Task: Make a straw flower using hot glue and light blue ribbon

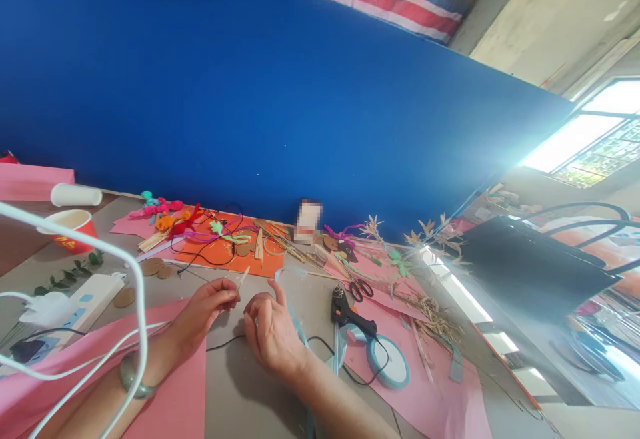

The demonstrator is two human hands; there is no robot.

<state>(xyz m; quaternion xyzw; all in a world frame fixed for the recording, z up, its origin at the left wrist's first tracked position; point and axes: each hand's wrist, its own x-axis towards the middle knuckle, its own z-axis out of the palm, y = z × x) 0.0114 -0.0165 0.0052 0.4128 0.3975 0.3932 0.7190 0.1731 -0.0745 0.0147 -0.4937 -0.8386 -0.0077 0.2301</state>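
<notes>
My left hand (205, 309) pinches a thin pale strip (243, 279) that sticks up from its fingertips. A green bangle (131, 376) sits on that wrist, which rests on a pink paper sheet (180, 399). My right hand (270, 332) is curled just right of it, fingers closed; a light blue ribbon (295, 322) runs past the thumb, and I cannot tell if the fingers grip it. Both hands hover over the grey table (235, 392).
A black glue gun (345, 312), scissors (361, 288) and a blue ribbon roll (389, 361) lie to the right. Orange paper (220, 256) with craft bits, a red cup (70, 229), a power strip (95, 296) and a blue partition (250, 106) surround the spot.
</notes>
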